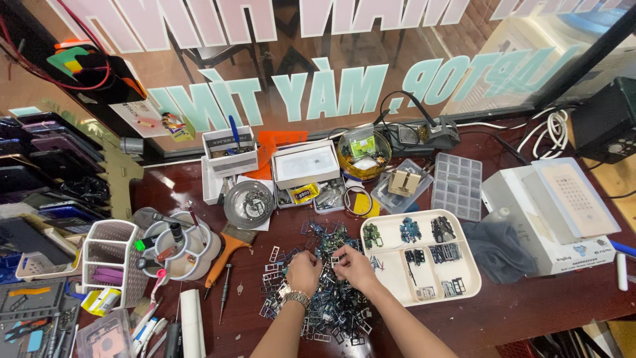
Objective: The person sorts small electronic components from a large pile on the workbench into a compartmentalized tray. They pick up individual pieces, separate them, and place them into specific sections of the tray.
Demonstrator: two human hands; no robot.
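My left hand (303,272) and my right hand (354,265) rest close together over a heap of small dark metal and plastic phone parts (331,306) on the dark red table. A metal watch (297,298) is on the left wrist. The right hand's fingertips pinch a small frame-like part (335,260). The left hand's fingers are curled down into the heap; what they hold is hidden. A white sectioned tray (464,282) with sorted small parts lies just right of the right hand.
A clear compartment box (456,185), a white machine (553,212) and a dark cloth (498,250) sit to the right. A round metal dish (248,202), white boxes, a tool holder with cups (175,248), screwdrivers and a white basket (112,255) stand at left. A glass window runs along the back.
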